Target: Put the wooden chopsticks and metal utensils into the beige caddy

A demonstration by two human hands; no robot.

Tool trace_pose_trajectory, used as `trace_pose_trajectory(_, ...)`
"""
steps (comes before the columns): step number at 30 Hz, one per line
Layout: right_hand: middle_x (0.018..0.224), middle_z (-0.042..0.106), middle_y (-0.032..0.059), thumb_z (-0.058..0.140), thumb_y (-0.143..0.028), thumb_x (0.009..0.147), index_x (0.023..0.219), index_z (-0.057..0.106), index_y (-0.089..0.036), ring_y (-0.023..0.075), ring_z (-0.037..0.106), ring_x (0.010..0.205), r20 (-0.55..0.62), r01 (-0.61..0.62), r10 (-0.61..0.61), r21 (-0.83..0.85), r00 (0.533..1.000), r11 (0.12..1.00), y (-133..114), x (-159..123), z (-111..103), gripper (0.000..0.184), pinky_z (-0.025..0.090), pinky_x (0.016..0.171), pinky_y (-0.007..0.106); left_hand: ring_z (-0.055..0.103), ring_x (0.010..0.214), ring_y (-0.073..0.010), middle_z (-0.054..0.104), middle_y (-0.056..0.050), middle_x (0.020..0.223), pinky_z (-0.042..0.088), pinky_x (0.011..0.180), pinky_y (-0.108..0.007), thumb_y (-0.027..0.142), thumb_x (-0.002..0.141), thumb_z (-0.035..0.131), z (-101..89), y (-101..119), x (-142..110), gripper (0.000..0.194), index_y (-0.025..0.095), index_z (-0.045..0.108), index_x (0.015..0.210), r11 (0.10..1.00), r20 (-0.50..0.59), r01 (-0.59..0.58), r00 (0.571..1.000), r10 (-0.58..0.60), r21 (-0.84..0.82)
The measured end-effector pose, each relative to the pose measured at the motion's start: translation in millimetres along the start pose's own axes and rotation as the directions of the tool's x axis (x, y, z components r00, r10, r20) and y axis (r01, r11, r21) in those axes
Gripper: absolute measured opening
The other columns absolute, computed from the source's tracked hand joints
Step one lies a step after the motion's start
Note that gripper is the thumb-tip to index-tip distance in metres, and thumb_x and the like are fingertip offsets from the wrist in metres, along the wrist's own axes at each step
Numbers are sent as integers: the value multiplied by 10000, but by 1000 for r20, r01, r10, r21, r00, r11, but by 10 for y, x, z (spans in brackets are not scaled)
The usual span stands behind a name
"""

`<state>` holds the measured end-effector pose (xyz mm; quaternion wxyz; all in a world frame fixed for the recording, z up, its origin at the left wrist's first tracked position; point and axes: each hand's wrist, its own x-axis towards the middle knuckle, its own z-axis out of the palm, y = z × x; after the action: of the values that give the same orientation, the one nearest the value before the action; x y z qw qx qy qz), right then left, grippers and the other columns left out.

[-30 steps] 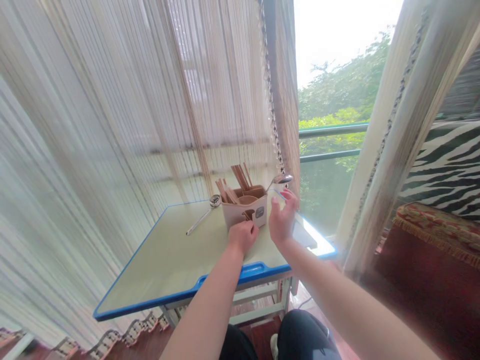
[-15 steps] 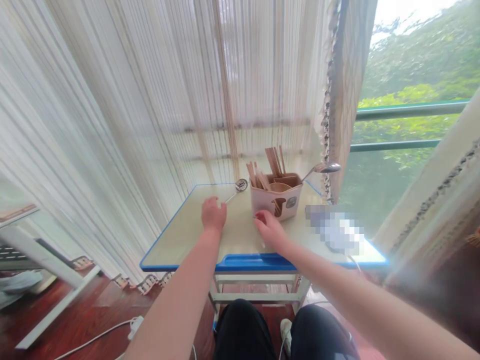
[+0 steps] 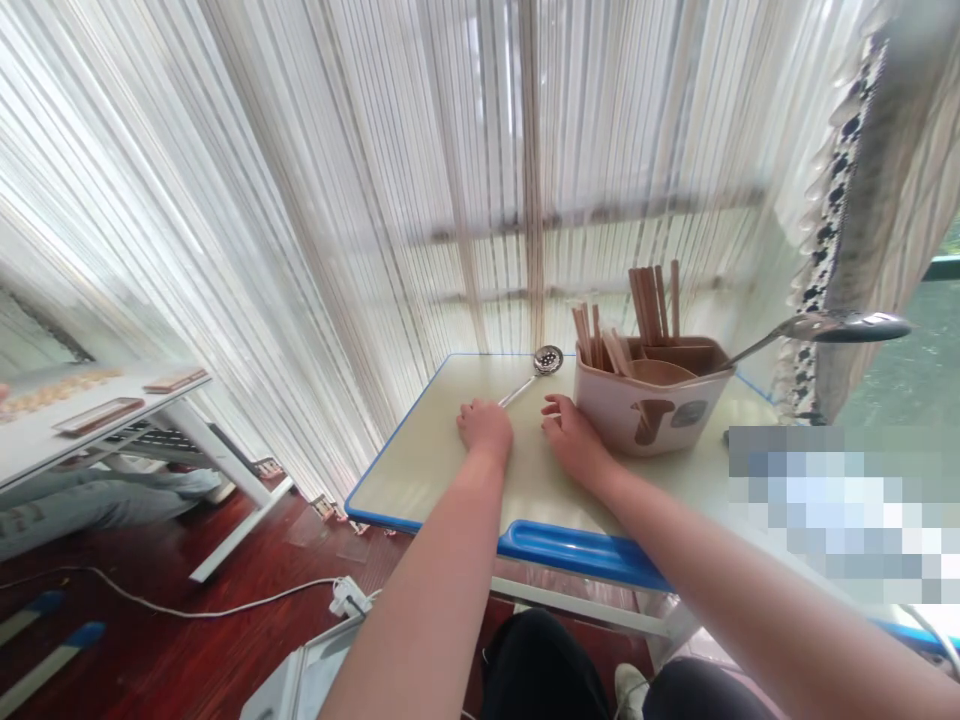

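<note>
My left hand (image 3: 486, 428) rests knuckles-up on the pale blue-edged table (image 3: 427, 470), fingers curled under. The handle end of a metal slotted spoon (image 3: 546, 358) reaches its fingertips; whether they grip it is hidden. My right hand (image 3: 574, 440) lies flat on the table beside it, fingers stretched out. It sits just left of a beige utensil holder (image 3: 652, 410). The holder contains wooden chopsticks (image 3: 652, 300) and a metal ladle (image 3: 847, 326) that sticks out to the right.
String curtains (image 3: 337, 200) hang close behind the table. A blurred-out patch (image 3: 832, 500) covers the table's right part. A white table (image 3: 97, 410) stands at the left, over dark red floor with a cable and a power strip (image 3: 349, 597).
The view swung left. My left hand left the holder's front and slid left to the spoon's handle. My right hand came down from the holder's right side onto the table.
</note>
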<state>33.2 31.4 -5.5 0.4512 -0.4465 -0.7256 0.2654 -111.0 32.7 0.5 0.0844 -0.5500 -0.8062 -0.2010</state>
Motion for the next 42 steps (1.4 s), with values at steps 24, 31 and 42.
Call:
trace_pose_trajectory(24, 904, 625, 65, 434, -221, 846, 1074, 527, -177, 168, 575, 820, 137, 24, -22, -18, 990, 1000, -87, -78, -72, 250, 427, 776, 302, 607, 891, -309, 664, -186, 899, 439, 707, -387, 248, 875, 366, -151, 3, -59, 339, 119, 678, 907, 999, -1, 7, 1000, -7, -47)
trace_pose_trajectory(31, 1008, 604, 89, 380, -246, 874, 1111, 507, -171, 174, 556, 918, 117, -24, 22, 14, 993, 1000, -93, -76, -105, 278, 403, 842, 309, 584, 842, -233, 637, -122, 880, 420, 751, -338, 215, 896, 340, -165, -6, -43, 323, 144, 651, 843, 975, -251, -11, 967, -46, -223)
trace_pose_trajectory(42, 992, 607, 82, 382, -307, 879, 1073, 506, -185, 180, 565, 907, 129, -35, 21, 106, 991, 994, -107, -134, -142, 261, 417, 827, 324, 546, 792, -198, 584, -80, 830, 410, 732, -316, 247, 922, 326, -236, 12, -79, 284, 168, 569, 801, 878, -519, -99, 835, -182, -468)
